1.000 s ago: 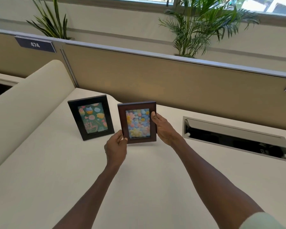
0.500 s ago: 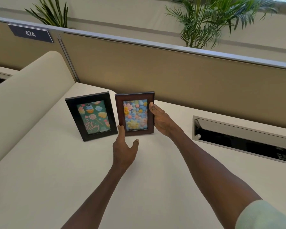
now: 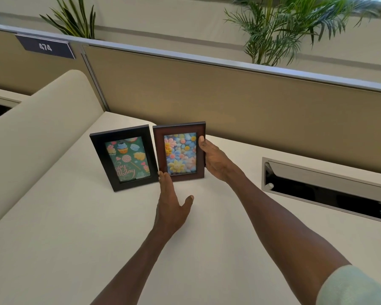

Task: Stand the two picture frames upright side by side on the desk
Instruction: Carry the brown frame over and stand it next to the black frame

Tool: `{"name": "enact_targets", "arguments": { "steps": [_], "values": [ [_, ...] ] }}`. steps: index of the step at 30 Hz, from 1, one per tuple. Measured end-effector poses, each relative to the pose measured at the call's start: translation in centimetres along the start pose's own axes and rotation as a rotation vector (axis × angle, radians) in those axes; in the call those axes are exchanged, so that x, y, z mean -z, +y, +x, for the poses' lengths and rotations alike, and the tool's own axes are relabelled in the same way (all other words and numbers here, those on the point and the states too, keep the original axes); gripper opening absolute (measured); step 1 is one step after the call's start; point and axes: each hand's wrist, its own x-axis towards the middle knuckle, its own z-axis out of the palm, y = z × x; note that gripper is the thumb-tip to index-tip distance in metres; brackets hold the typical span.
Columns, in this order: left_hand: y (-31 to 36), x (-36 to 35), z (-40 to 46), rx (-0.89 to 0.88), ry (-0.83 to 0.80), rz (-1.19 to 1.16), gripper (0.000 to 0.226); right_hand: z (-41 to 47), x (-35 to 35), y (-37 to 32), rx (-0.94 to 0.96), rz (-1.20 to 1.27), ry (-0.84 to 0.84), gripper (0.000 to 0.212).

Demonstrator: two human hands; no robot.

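Standing on the cream desk [image 3: 75, 238], the black frame [image 3: 124, 158] and the brown frame [image 3: 180, 151] sit side by side, edges almost touching. The right hand [image 3: 216, 160] grips the brown frame's right edge. The left hand [image 3: 173, 208] is spread, fingertips touching that frame's bottom left corner

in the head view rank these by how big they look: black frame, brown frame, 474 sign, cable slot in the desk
1. cable slot, largest.
2-3. black frame and brown frame: alike, not ranked.
4. 474 sign, smallest, though it sits farther back.
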Motion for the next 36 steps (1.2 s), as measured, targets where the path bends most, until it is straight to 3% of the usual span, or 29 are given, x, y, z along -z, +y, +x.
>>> {"name": "enact_targets", "arguments": {
  "steps": [25, 29, 36],
  "values": [
    [-2.3, -2.0, -0.6, 0.005, -0.008, 0.188, 0.1, 0.9, -0.3, -1.0, -0.051, -0.077, -0.004, 0.057],
    [-2.5, -2.1, -0.7, -0.004, -0.005, 0.22, 0.1, 0.8, -0.3, -1.1, -0.067, -0.109, -0.006, 0.071],
    [-2.3, -2.2, -0.5, 0.022, -0.003, 0.208, 0.103, 0.7, -0.5, -1.5, -0.066, -0.14, -0.012, 0.075]
  ]
}}
